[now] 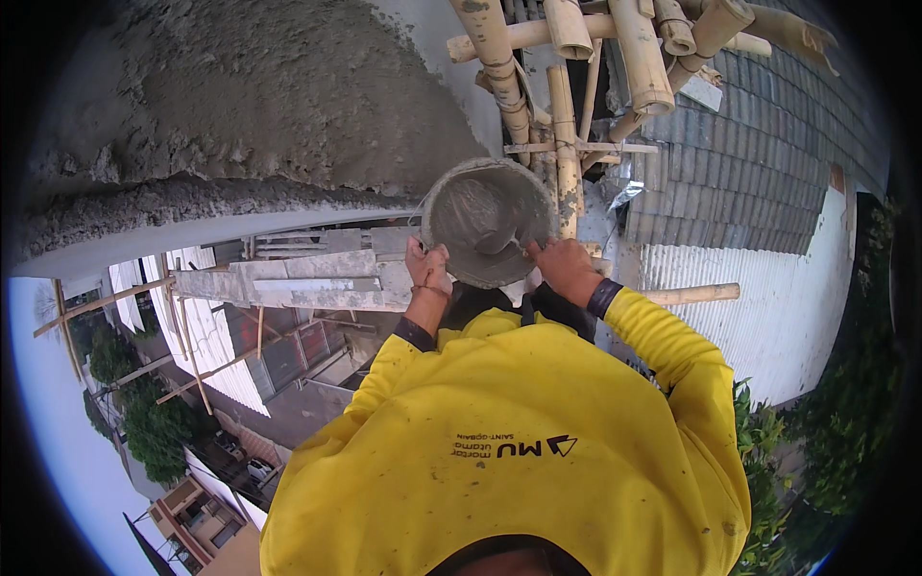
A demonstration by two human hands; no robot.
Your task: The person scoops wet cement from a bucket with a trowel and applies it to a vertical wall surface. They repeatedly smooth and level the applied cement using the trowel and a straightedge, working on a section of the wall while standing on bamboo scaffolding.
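A round bucket (pixel 487 175) caked in grey mortar, with wet mortar inside, is held upright in front of my body. My left hand (pixel 428 269) is closed on its left rim. My right hand (pixel 562 264) is closed at the right rim; whether its fingertips also hold something inside is unclear. Above and left of the bucket is a wall surface (pixel 240 106) coated in rough grey mortar. My yellow shirt fills the lower middle.
Bamboo scaffold poles (pixel 642 60) stand at the upper right, with another pole (pixel 691 294) beside my right arm. Mortar-stained planks (pixel 298 269) run left of the bucket at height. Tiled roofing (pixel 715 163), corrugated sheets (pixel 740 326), trees and buildings below surround the scaffold.
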